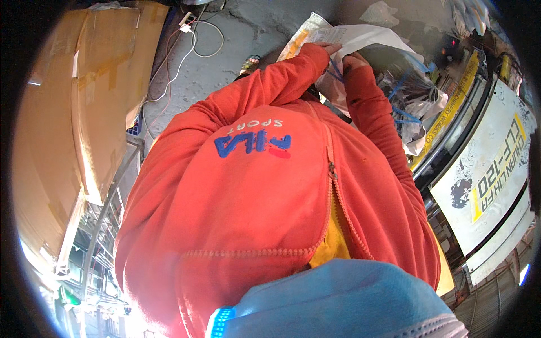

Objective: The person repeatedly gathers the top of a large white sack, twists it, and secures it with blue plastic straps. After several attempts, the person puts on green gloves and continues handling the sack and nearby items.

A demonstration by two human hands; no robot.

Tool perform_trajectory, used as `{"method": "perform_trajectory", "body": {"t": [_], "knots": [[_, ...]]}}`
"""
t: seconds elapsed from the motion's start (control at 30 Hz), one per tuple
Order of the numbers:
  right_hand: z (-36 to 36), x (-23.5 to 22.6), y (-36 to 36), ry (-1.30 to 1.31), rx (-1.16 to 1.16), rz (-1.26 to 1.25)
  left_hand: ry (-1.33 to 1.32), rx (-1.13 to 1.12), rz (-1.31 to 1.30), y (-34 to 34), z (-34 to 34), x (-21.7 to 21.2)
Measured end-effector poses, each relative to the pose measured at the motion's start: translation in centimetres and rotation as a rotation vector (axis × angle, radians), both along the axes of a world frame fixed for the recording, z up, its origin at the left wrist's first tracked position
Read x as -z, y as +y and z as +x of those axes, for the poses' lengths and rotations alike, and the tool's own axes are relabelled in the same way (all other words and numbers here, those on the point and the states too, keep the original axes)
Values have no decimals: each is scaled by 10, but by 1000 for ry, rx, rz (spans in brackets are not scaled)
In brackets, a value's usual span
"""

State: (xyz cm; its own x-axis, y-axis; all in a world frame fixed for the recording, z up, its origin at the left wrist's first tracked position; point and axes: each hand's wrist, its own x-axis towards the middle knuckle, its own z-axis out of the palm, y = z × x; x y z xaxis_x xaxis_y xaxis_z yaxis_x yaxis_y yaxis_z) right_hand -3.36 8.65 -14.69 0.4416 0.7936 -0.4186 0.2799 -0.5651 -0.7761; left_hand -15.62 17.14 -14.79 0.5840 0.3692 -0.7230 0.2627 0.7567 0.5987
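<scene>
My orange hoodie fills the middle of the view, and both sleeves reach up to a white woven sack [366,39] at the top. My left hand [333,48] lies on the sack's edge with its fingers closed on the fabric. My right hand [355,58] is curled into a fist right beside it, gripping the same sack. A thin blue cord [336,72] runs down between the two wrists. Most of both hands is hidden by the cuffs.
Clear plastic bags with blue straps [408,90] lie right of the sack. A white and yellow machine panel [490,169] stands at the right. Large cardboard sheets [96,96] lean at the left, with white cables [186,50] and a sandal [249,63] on the concrete floor.
</scene>
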Motion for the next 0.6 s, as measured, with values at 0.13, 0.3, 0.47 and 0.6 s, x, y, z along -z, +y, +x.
{"method": "perform_trajectory", "body": {"t": [0.13,0.3,0.47,0.6], "knots": [[-14,-36,10,-141,-32,-60,-9,-7,16,9,9,12],[3,-129,50,-777,-566,-232,36,-150,45,5,3,6],[12,-119,93,-621,-895,-198,-119,-399,418,-5,-9,-25],[23,-106,100,-232,-896,-364,-135,-361,432,2,-16,-54]]}}
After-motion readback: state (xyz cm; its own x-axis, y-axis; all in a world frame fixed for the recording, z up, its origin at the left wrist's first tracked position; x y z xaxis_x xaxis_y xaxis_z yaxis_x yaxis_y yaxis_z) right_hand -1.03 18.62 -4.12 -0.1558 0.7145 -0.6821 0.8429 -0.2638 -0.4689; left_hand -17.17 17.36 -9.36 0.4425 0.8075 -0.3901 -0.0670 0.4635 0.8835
